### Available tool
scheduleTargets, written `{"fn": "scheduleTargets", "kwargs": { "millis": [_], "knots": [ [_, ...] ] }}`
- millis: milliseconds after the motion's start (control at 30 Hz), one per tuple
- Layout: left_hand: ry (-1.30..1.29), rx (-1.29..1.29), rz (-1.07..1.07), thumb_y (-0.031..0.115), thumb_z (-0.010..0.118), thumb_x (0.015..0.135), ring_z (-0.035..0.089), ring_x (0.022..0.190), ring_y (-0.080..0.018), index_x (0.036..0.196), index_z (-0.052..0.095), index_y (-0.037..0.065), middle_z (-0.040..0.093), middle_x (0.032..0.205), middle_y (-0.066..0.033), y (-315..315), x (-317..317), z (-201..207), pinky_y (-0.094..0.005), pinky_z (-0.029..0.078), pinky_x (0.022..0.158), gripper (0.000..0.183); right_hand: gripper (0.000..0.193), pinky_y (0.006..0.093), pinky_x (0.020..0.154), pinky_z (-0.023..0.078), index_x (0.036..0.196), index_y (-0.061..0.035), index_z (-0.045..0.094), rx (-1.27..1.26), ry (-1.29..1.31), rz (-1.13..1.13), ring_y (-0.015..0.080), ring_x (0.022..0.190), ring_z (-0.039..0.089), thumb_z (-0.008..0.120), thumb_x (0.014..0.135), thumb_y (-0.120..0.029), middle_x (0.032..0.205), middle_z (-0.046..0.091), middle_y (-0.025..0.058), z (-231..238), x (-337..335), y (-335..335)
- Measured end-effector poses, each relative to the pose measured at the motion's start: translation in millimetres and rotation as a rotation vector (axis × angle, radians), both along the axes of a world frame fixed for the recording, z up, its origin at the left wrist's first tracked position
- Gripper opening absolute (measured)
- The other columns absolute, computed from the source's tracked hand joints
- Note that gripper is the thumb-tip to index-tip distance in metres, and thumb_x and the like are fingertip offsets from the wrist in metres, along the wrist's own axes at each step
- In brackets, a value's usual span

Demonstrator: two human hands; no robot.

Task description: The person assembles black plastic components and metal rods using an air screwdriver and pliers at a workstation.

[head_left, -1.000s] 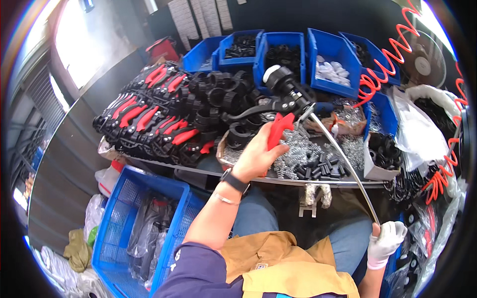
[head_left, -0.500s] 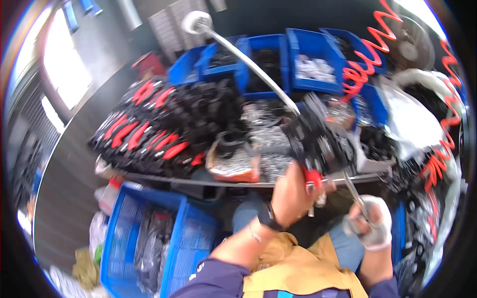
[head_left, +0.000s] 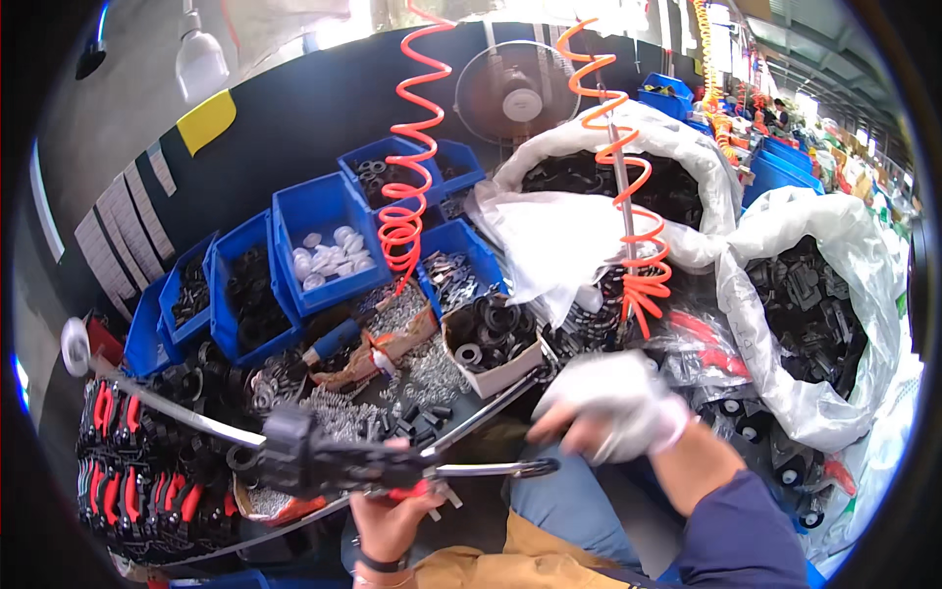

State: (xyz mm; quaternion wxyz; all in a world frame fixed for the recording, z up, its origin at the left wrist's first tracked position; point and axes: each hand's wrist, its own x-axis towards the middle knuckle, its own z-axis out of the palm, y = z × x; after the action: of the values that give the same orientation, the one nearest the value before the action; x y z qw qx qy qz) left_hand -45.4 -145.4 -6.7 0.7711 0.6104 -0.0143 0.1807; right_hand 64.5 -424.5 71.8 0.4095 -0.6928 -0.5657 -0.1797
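My bare left hand point(head_left: 392, 525), with a dark band at its wrist, is closed round a black tool with a red trigger point(head_left: 309, 456). A long metal rod point(head_left: 186, 420) runs through the tool. Its far left end carries a white round head point(head_left: 75, 347), and its short right end finishes in a dark tip point(head_left: 538, 468). My right hand point(head_left: 618, 407) wears a white glove with bare fingertips and hovers just above and to the right of that tip. Motion smears it, so whether its fingers hold anything is unclear.
Blue bins point(head_left: 324, 245) of small parts line the back. Loose springs point(head_left: 422, 378) and a box of black rings point(head_left: 491, 344) lie before them. Red-handled pieces point(head_left: 108, 481) are stacked at left. Red coiled hoses point(head_left: 417, 147) hang down. Large white sacks point(head_left: 731, 285) stand at right.
My view has swung to the right. The tool has turned from steeply slanted to nearly level, still in my left hand. My right hand has come off the rod's near end.
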Motion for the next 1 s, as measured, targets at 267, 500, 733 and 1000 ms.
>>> {"fn": "scheduleTargets", "kwargs": {
  "millis": [267, 500, 733, 1000],
  "knots": [
    [0.186, 0.018, 0.124, 0.005, 0.065, 0.087, 0.058, 0.061, -0.0158, 0.081, 0.057, 0.000, 0.061, 0.071, -0.0093, -11, -13, -37, -0.0260, 0.045, 0.055, 0.011, 0.039, 0.0428, 0.096, 0.045, 0.111, -0.0003, 0.064, -0.001, 0.383, -1.638, 0.0353, 0.113, 0.058, 0.057, 0.087, -0.030, 0.116, 0.061, 0.0265, 5, 302, -236],
    [0.286, -0.053, 0.332, 0.005, 0.064, 0.086, 0.054, 0.036, -0.0226, 0.074, 0.055, 0.001, 0.060, 0.065, -0.0134, -2, -27, -41, -0.0312, 0.044, 0.032, 0.016, 0.057, 0.0354, 0.106, 0.036, 0.137, -0.0008, 0.048, 0.610, 0.435, -1.381, 0.0305, 0.132, 0.046, 0.050, 0.095, -0.038, 0.144, 0.047, 0.0182, -7, 416, -271],
    [0.387, 0.038, 0.224, 0.004, 0.065, 0.086, 0.056, 0.038, -0.0203, 0.072, 0.058, 0.000, 0.060, 0.058, -0.0102, -27, 1, -23, -0.0282, 0.044, 0.037, 0.016, 0.045, 0.0410, 0.102, 0.042, 0.127, -0.0038, 0.055, 0.231, 0.505, -1.140, 0.0391, 0.121, 0.053, 0.054, 0.092, -0.033, 0.125, 0.060, 0.0226, -22, 434, -189],
    [0.351, 0.061, -0.508, 0.022, 0.070, 0.086, 0.054, 0.057, -0.0115, 0.091, 0.057, 0.002, 0.057, 0.069, -0.0023, -64, 38, -27, -0.0248, 0.043, 0.050, 0.025, 0.037, 0.0522, 0.099, 0.036, 0.119, -0.0109, 0.056, -0.065, -0.787, -1.714, 0.0357, 0.103, 0.058, 0.062, 0.083, -0.017, 0.110, 0.059, 0.0168, 25, 174, -190]
  ]
}}
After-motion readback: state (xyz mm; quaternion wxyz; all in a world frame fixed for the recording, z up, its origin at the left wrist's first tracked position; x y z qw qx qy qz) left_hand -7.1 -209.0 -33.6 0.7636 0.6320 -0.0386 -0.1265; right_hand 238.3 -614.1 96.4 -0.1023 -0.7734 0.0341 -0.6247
